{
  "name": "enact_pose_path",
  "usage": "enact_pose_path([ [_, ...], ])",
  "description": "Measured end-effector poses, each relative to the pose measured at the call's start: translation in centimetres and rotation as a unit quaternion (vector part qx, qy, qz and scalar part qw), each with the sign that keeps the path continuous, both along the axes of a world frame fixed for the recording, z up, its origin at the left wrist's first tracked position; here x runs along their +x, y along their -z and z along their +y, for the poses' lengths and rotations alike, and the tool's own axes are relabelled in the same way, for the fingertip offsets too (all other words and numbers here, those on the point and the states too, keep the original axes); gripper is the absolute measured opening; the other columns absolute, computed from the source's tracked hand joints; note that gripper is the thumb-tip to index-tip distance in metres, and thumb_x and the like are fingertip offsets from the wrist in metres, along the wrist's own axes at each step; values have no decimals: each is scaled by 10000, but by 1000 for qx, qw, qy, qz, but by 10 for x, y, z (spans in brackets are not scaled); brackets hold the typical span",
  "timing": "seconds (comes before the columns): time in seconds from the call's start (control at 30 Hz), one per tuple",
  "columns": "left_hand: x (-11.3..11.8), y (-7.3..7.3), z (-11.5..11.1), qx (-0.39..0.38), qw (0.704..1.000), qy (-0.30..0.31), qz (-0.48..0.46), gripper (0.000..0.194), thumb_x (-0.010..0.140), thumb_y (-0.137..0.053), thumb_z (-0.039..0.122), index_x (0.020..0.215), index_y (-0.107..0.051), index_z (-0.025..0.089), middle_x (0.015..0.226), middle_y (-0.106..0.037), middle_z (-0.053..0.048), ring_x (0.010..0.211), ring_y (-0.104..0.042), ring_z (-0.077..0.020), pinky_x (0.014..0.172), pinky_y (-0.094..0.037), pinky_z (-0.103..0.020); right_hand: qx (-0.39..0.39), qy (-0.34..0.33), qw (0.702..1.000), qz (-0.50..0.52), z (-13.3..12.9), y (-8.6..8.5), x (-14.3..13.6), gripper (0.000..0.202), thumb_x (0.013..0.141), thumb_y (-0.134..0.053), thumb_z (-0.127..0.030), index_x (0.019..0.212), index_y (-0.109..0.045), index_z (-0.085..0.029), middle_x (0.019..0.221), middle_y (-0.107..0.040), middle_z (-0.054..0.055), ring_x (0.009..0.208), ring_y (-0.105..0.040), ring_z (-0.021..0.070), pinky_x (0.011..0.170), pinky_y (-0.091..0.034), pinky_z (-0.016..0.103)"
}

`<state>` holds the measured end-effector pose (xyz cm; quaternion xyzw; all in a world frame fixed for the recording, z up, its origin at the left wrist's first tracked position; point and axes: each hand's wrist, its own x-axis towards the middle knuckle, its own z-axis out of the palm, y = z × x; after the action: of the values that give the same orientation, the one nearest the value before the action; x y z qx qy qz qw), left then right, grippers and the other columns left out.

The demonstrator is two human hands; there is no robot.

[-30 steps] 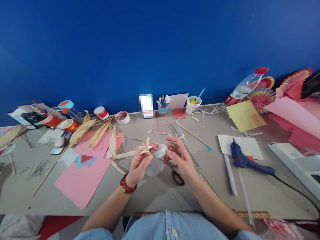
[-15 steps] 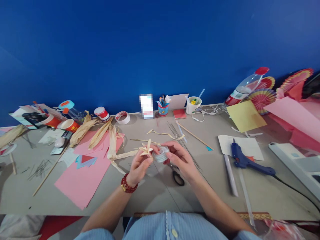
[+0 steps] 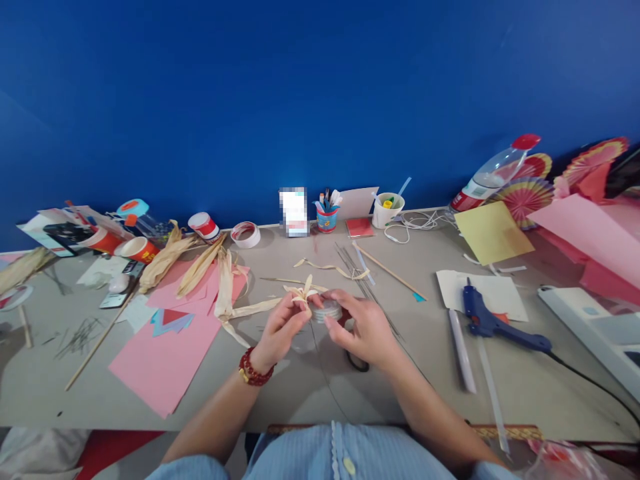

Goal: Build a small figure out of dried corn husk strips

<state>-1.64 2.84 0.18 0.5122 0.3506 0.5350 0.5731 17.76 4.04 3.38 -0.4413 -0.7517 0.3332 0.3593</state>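
My left hand (image 3: 281,328) pinches a small flower (image 3: 303,292) with pale, straw-coloured petals, apparently of dried corn husk. Close beside it, my right hand (image 3: 364,328) grips a clear-and-white roll of tape (image 3: 327,311), its side turned up. The roll and the flower's base nearly meet; whether they touch I cannot tell. From the flower's underside a thin dark wire (image 3: 325,373) hangs down toward the table's front edge. Beneath my right hand lies a pair of scissors, of which only a black handle loop (image 3: 358,362) shows.
Pink paper sheets (image 3: 165,367) and corn husk strips (image 3: 227,287) lie to the left. Thin wires (image 3: 367,287) and a wooden stick (image 3: 390,270) lie behind my hands. On the right are a blue glue gun (image 3: 493,320) with a cord and a white power strip (image 3: 590,327).
The flower has shifted slightly right and turned more upright, so its hanging wire now shows. My right fingers have changed their grip on the tape roll, and the hand covers more of the scissors.
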Motion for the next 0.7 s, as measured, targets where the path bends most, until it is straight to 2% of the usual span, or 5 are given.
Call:
enact_pose_path([
  [0.13, 5, -7, 3, 18, 998, 17, -55, 121, 882, -622, 282, 811, -569, 199, 942, -639, -65, 974, -570, -222, 860, -440, -370, 14, -20, 999, 41, 4, 4, 4, 250, 834, -569, -242, 1058, -682, -239, 695, -685, 22, 586, -590, 174, 612, -427, 281],
  [0.33, 9, -9, 5, 34, 992, 28, -119, 97, 876, -623, 276, 818, -598, 203, 930, -638, -58, 1023, -571, -235, 936, -429, -424, -81, -77, 984, 142, 7, 4, 8, 233, 910, -526, -275, 1085, -666, -211, 666, -646, 8, 538, -572, 136, 558, -455, 245],
  [0.53, 9, -12, 3, -16, 981, 23, -191, 78, 861, -640, 269, 829, -609, 204, 922, -621, -57, 1037, -582, -246, 904, -465, -414, -159, -117, 940, 277, 9, 9, 7, 248, 924, -538, -324, 1101, -654, -195, 766, -662, 33, 626, -625, 144, 567, -532, 256],
  [0.7, 8, -19, 2, -59, 972, 21, -227, 65, 853, -650, 258, 829, -616, 209, 953, -627, -44, 1083, -576, -230, 905, -474, -378, -206, -150, 900, 354, 9, 9, 2, 242, 902, -626, -345, 1085, -646, -188, 719, -680, 30, 621, -642, 146, 551, -549, 260],
])
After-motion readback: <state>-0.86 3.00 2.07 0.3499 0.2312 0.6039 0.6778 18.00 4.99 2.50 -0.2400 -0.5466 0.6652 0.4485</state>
